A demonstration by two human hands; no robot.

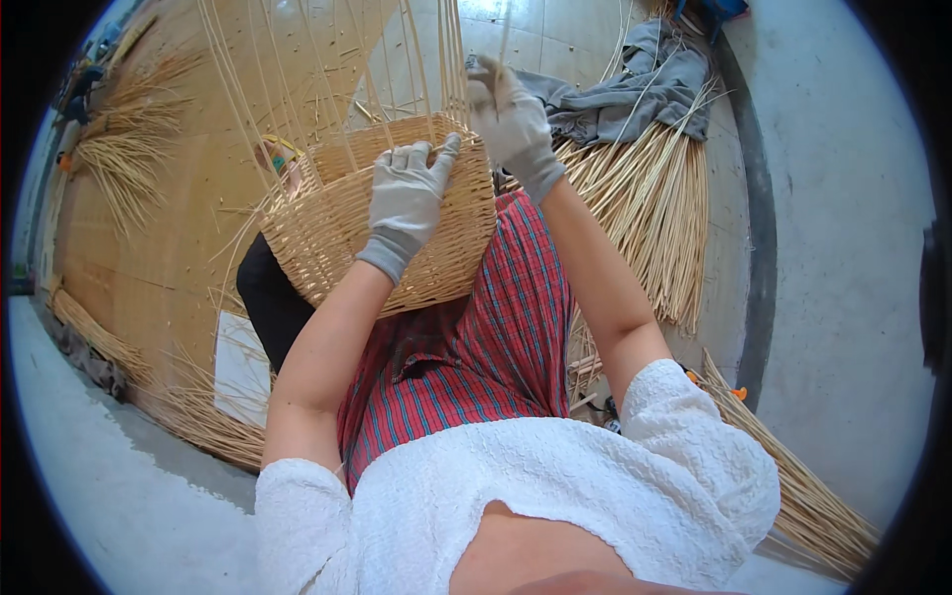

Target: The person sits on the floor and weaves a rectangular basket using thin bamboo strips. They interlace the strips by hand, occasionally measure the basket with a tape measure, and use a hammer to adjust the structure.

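Observation:
A half-woven basket (387, 213) of pale cane leans on my lap, its woven wall toward me. Long upright stakes (412, 59) stand out of its far and side edges. My left hand (409, 193), in a light glove with a grey cuff, grips the near wall, its fingertips and thumb at the rim. Raised just past the basket's right corner is my right hand (511, 124), gloved the same way, beside the stakes. Its fingers are curled together and slightly blurred; a faint streak rises above them, and what they hold cannot be made out.
A big bundle of cane (645, 228) lies to the right, partly under a grey cloth (635, 89). More cane bundles lie at the far left (124, 159), lower left (208, 412) and lower right (803, 486). A white sheet (241, 367) lies left of my knee.

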